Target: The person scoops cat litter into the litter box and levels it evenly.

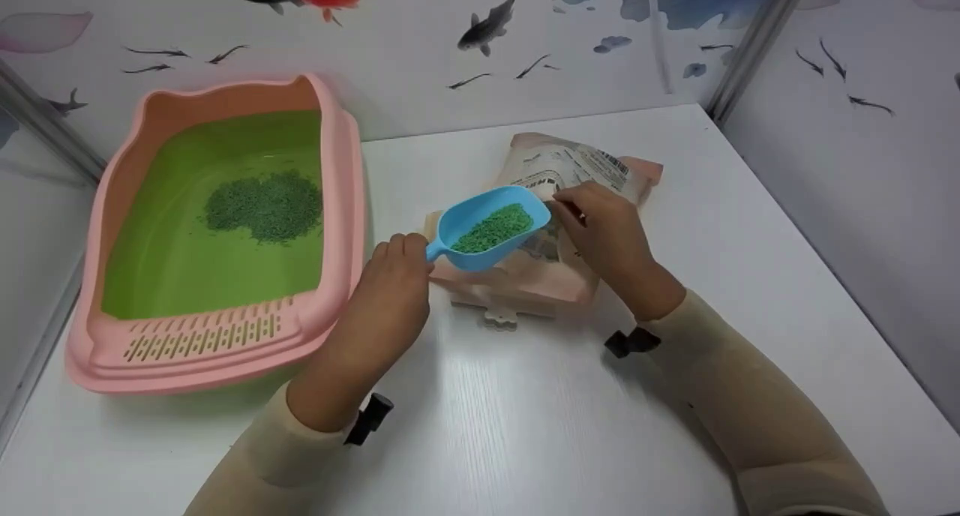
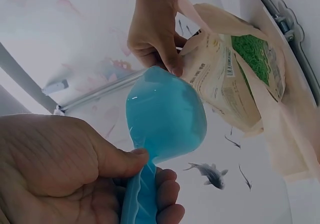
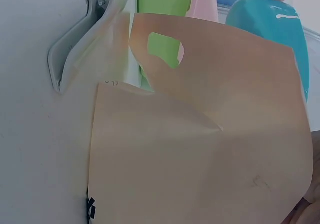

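My left hand (image 1: 397, 280) grips the handle of a blue scoop (image 1: 478, 260), held over the near part of a pale pink bag. Green pellets (image 1: 495, 229) lie in the bowl of the scoop. In the left wrist view, thumb and fingers wrap the handle below the scoop's underside (image 2: 167, 116). My right hand (image 1: 606, 227) pinches the edge of the bag (image 1: 551, 282), just right of the scoop's lip. The bag stands open toward me, with green pellets (image 2: 252, 56) showing inside. A panel of the bag with a handle hole (image 3: 200, 149) fills much of the right wrist view.
To the left stands a pink litter box (image 1: 345, 201) with a green inside and a slotted front ledge. A patch of dark green pellets (image 1: 266, 205) lies in it. A grey bag clip (image 1: 500, 319) is at the bag's near edge. Patterned wall panels (image 1: 420, 58) enclose the white table (image 1: 517, 418).
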A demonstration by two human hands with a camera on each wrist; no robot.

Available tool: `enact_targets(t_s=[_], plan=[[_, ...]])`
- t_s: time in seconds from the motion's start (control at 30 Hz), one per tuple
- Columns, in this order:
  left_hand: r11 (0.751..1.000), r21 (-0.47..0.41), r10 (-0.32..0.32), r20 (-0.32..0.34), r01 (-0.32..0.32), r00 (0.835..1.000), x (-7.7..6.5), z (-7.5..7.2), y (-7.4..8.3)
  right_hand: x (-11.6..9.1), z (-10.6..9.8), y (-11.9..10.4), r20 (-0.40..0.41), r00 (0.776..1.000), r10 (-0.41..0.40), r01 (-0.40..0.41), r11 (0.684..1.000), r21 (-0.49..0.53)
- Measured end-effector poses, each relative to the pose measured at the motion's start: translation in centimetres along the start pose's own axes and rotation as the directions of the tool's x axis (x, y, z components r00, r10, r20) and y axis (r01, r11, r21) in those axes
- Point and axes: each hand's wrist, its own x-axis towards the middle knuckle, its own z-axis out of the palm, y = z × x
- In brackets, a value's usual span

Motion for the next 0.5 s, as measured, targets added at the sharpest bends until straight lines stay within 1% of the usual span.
enact_targets(t_s=[0.13, 0.23, 0.4, 0.5], plan=[[0.999, -0.035, -0.012, -0.035, 0.011, 0.999, 0.3, -0.3, -0.9, -0.1, 0.1, 0.2, -0.005, 1.0, -0.011, 0.011, 1.0, 0.0], [0.998, -0.047, -0.04, -0.04, 0.039, 0.998, 0.5, -0.8, -1.4, -0.1, 0.2, 0.2, 0.002, 1.0, -0.003, 0.003, 1.0, -0.003], [0.988, -0.074, -0.138, 0.006, 0.138, 0.99, 0.9, -2.0, -2.2, 0.0, 0.2, -0.1, 0.015, 1.0, 0.009, -0.009, 1.0, -0.007], [0.981, -0.08, -0.178, 0.018, 0.179, 0.984, 0.9, -2.8, -2.7, 0.0, 0.2, -0.3, 0.017, 1.0, 0.003, -0.003, 1.0, -0.006]])
